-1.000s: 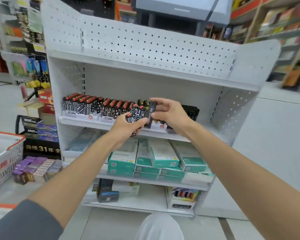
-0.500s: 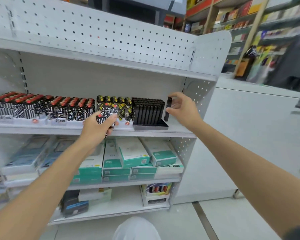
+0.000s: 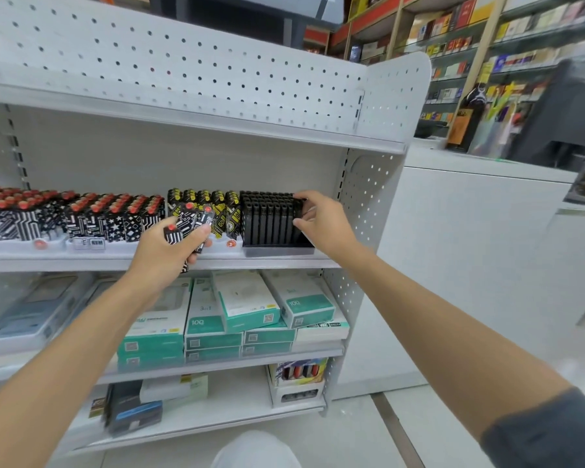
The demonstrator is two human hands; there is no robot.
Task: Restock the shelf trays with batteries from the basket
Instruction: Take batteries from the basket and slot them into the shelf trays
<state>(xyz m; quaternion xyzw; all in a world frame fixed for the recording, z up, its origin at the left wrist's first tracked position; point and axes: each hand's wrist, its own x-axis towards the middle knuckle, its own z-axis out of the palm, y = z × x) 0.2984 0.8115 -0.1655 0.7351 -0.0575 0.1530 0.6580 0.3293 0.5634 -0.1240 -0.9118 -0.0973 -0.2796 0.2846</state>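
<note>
White shop shelving, a perforated metal back panel, and the middle shelf (image 3: 277, 262) with its smooth painted lip runs right under both hands. The left hand (image 3: 164, 255) grips a bundle of patterned batteries (image 3: 187, 221), slim black-and-white sticks with round red caps, just in front of the yellow-and-black row (image 3: 217, 207). Further out to its left stand the red-capped rows (image 3: 115, 214), packed upright. The right hand (image 3: 325, 221) curls round the end black battery (image 3: 298, 211), matte and flat-sided, at the right edge of the black tray (image 3: 277, 249). Below both wrists lie glossy teal boxes (image 3: 250, 305).
</note>
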